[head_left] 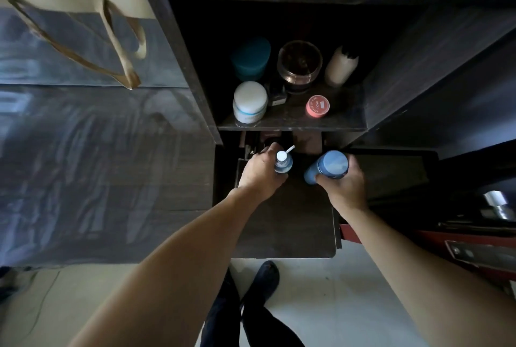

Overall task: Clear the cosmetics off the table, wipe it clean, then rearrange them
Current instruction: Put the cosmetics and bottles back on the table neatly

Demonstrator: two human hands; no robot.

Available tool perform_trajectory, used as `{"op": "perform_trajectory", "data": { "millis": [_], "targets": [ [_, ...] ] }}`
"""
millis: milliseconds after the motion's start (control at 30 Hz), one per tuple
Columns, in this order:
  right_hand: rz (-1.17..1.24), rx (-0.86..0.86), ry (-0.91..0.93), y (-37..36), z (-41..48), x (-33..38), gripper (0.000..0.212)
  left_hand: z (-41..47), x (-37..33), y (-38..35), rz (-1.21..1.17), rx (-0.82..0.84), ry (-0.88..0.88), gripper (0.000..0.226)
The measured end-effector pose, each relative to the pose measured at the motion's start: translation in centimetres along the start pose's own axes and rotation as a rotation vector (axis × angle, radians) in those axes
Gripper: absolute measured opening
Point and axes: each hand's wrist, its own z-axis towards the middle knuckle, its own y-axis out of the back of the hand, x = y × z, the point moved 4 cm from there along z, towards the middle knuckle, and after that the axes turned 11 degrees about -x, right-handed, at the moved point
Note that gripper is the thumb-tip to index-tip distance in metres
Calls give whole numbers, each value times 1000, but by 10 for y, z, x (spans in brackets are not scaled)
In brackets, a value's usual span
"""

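The left grip (261,172) is clenched round a small pump bottle (283,164), fingers wrapped about its body, the white pump head and spout standing clear above the knuckles. The right grip (344,188) is grasping a blue bottle (329,166), thumb and fingers curled round its lower half, the bottle tilted with its rounded top toward the camera. Both bottles are held just beside each other above the dark surface (293,223); no label shows on either. On the shelf (293,124) beyond stand a white jar (250,100), a teal jar (251,58), a brown jar (299,63), a white bottle (340,67) and a pink tin (317,106), whose lid bears print too small to read. The space under the shelf is too dark to make out.
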Motion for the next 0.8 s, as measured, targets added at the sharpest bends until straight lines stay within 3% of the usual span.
{"op": "perform_trajectory", "data": {
  "millis": [167,400,567,800],
  "targets": [
    [20,71,5,15,-23,30,71,-35,-2,63,-100,-109,34,38],
    [36,146,246,26,-80,133,69,-78,22,180,-147,-234,203,36],
    [84,239,382,-1,-122,203,57,-104,48,261,-121,-357,247,36],
    [143,258,358,-61,-150,268,50,-111,93,335,-104,-454,276,42]
  ]
}}
